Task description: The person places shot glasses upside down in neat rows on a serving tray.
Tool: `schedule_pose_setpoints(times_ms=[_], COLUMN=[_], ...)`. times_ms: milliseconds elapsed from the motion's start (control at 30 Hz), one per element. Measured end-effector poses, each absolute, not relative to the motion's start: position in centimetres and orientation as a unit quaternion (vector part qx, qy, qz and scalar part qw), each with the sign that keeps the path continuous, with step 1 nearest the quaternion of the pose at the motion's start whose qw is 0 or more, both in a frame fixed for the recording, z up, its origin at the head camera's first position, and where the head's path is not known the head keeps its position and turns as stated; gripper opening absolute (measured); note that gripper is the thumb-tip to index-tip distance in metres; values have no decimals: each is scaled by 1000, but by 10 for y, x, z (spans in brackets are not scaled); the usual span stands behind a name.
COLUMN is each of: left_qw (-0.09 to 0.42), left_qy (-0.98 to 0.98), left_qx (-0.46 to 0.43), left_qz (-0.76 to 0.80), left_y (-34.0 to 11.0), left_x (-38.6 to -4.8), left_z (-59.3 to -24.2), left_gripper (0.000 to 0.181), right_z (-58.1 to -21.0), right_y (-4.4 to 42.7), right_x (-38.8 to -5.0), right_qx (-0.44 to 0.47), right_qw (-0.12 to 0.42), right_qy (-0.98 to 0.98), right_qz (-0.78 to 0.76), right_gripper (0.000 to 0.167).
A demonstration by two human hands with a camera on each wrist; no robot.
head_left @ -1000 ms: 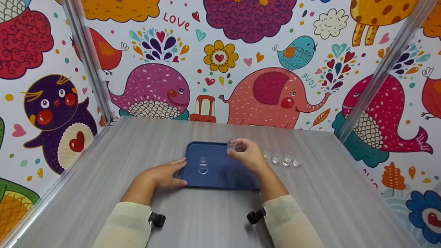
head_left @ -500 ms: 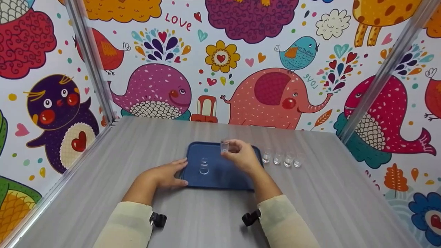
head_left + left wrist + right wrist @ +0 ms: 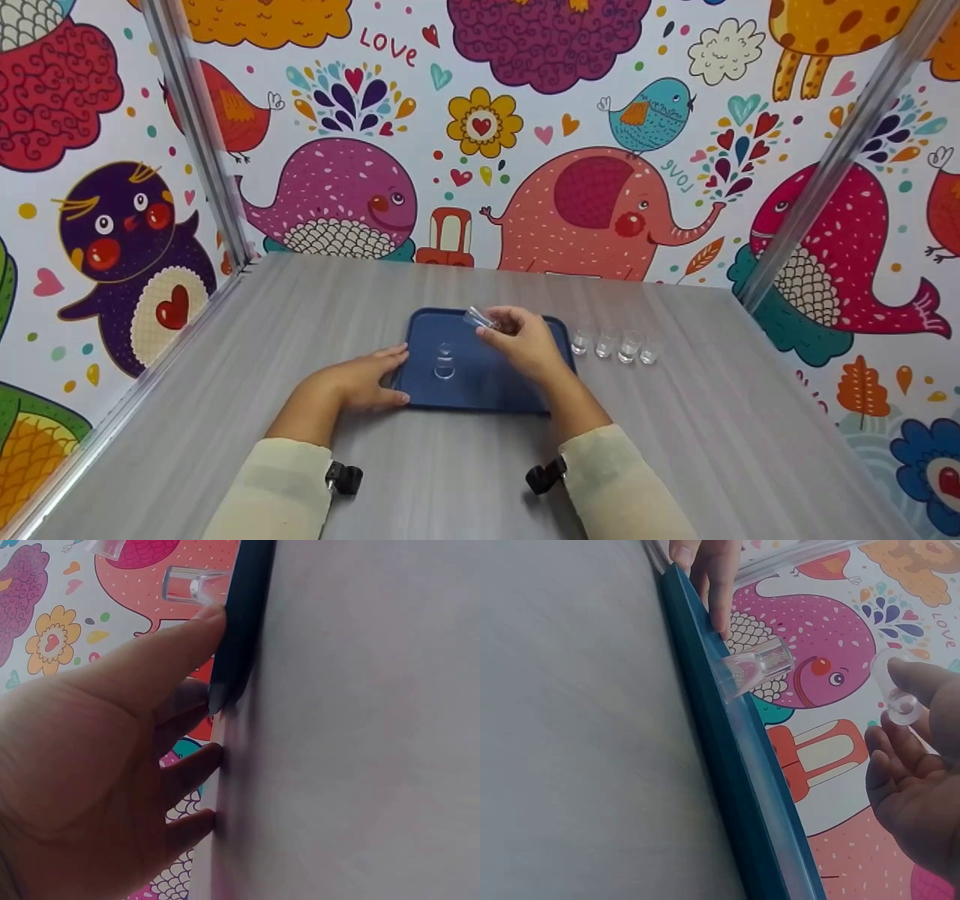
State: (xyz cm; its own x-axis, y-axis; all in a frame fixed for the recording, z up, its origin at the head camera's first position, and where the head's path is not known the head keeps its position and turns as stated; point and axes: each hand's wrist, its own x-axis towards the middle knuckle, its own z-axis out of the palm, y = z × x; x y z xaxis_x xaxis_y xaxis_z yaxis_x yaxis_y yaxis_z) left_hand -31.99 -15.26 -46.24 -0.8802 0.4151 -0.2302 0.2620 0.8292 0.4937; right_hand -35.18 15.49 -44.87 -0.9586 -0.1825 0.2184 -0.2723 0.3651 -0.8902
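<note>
My left hand (image 3: 367,382) lies at the left side of the blue tray (image 3: 487,394), its thumb and fingertips touching the edge; in the left wrist view the thumb of the left hand (image 3: 97,757) touches the tray's rim (image 3: 246,615). Above the tray's back part, my right hand (image 3: 525,341) pinches a small clear glass (image 3: 478,316), tilted with its mouth to the left. The right wrist view shows that glass (image 3: 894,690) between thumb and fingers of the right hand (image 3: 922,765). Another clear glass (image 3: 445,364) stands upside down on the tray's left half.
Several clear glasses stand in a row on the table just right of the tray, among them a leftmost glass (image 3: 580,341) and a rightmost glass (image 3: 648,352). Patterned walls (image 3: 480,67) with metal corner posts (image 3: 199,135) enclose the grey table (image 3: 442,472).
My right hand has moved left over the tray with its glass, which has gone from upright to tilted. The left hand has stayed at the tray's edge.
</note>
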Motion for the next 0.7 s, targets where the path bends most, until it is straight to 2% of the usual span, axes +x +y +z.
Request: schedule_pose_setpoints(times_ms=[200, 400, 700], left_qw=[166, 166, 164], left_qy=[942, 941, 942], left_qx=[176, 179, 179], left_qz=[233, 234, 233], left_y=[-154, -155, -155], left_x=[-320, -320, -321], left_z=[-464, -465, -465], left_gripper=[86, 86, 86], right_z=[-453, -457, -469], right_y=[151, 147, 142], right_x=[-352, -353, -354], right_qx=[133, 134, 184], right_qw=[46, 14, -25], right_qy=[-831, -836, -864], right_qz=[539, 531, 467], right_gripper=[35, 34, 33])
